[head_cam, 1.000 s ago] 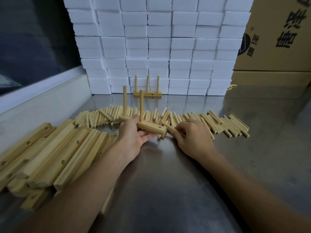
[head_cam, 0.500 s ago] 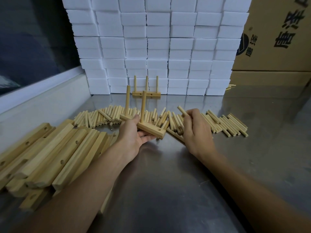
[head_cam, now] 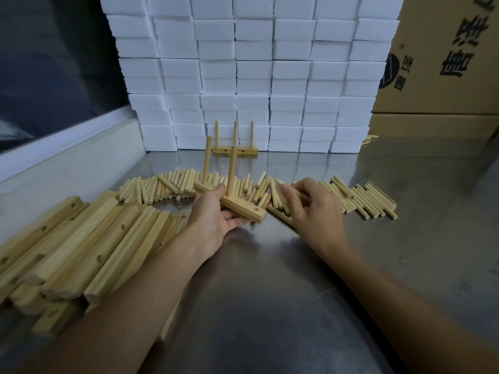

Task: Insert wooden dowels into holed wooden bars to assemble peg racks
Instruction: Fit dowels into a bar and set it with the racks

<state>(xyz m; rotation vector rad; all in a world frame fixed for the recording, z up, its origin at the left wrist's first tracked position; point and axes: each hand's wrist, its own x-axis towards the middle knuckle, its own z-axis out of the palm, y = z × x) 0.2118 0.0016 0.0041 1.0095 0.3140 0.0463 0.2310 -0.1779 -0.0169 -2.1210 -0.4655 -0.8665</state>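
A wall of white foam blocks (head_cam: 251, 74) fills twelve o'clock, with cardboard boxes (head_cam: 445, 58) at two, both pushed back so the steel table (head_cam: 270, 279) stays free for work. At eight o'clock lies a heap of holed wooden bars (head_cam: 81, 247), stacked where the left hand can reach them. A long spread of loose dowels (head_cam: 359, 198) runs across the middle from ten to two, laid flat within easy picking range. One finished rack (head_cam: 235, 150) with three pegs stands upright at twelve against the foam, likely parked out of the way.

Near centre, the left hand (head_cam: 216, 220) cradles the bar in progress (head_cam: 229, 202) from below, thumb on top, keeping it tilted but steady. Two dowels stand in it; the hole at its near end is empty, facing the other hand. The right hand (head_cam: 313, 209) rests on the dowel pile at one o'clock, fingers curled down among the sticks; whether it has one pinched I cannot tell.
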